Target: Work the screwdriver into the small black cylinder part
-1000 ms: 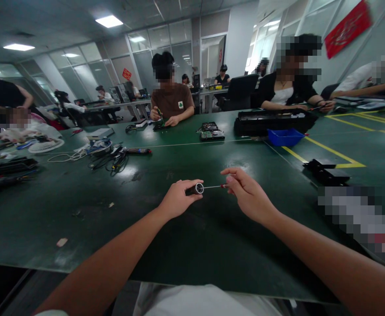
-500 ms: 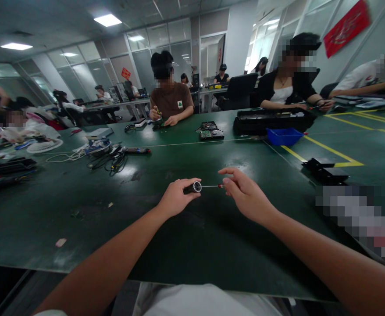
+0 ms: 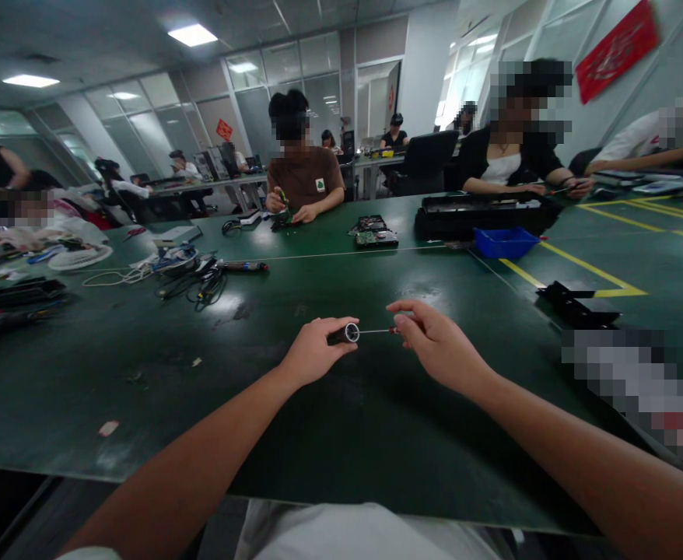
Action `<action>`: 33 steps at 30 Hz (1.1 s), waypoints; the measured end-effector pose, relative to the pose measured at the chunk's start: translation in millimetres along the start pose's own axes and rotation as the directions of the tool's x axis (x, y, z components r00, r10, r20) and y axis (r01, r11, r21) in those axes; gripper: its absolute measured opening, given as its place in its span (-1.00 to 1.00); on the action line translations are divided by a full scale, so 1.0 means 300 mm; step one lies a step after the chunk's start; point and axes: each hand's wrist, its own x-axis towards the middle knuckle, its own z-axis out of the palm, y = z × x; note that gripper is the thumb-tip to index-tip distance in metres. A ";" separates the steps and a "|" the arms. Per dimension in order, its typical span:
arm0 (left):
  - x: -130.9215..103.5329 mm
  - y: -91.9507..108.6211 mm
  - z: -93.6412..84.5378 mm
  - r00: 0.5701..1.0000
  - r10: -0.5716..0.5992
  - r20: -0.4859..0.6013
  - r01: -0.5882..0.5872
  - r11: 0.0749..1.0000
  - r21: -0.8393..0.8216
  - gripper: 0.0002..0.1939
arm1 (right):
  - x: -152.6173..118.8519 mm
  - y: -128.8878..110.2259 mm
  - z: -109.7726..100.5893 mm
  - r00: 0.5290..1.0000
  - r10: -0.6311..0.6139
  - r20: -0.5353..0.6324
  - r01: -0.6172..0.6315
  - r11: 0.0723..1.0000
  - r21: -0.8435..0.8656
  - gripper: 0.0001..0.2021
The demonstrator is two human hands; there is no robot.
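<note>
My left hand (image 3: 316, 350) is closed round a dark cylindrical part (image 3: 341, 334), whose round, light-rimmed end faces me. Fingers of my right hand (image 3: 435, 342) pinch the red handle of a screwdriver (image 3: 377, 331); the index finger is raised above it. The thin metal shaft points left and reaches the side of the cylinder near its rim. Whether the tip sits in a screw is too small to see. Both hands are above the green table (image 3: 318, 443).
Black brackets (image 3: 578, 303) lie to the right, behind a blue bin (image 3: 505, 243) and a long black housing (image 3: 487, 214). Circuit boards (image 3: 375, 233) rest ahead. Cables (image 3: 201, 284) and a dark rod-like tool (image 3: 245, 267) lie left. A person (image 3: 305, 175) works opposite.
Hardly anything differs. The view has shifted very slightly, and both hands keep the same hold on the cylinder and the screwdriver.
</note>
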 end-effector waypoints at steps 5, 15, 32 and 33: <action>0.001 -0.007 -0.002 1.000 -0.003 -0.001 0.003 1.000 -0.014 -0.54 | -0.018 -0.007 0.003 0.997 -0.079 -0.013 0.080 0.996 0.040 -0.68; -0.008 0.013 0.000 0.995 0.082 -0.060 -0.083 0.996 -0.026 -0.57 | 0.015 0.009 0.016 0.984 0.171 -0.050 -0.113 0.814 0.569 -0.76; -0.002 0.023 -0.010 0.998 0.005 0.060 -0.011 0.995 0.099 -0.57 | 0.017 0.047 0.039 0.968 0.119 -0.221 -0.020 0.914 0.404 -0.72; -0.002 0.024 -0.009 0.998 0.004 0.064 -0.010 0.995 0.096 -0.56 | 0.012 0.040 0.035 0.973 0.093 -0.210 -0.014 0.937 0.350 -0.72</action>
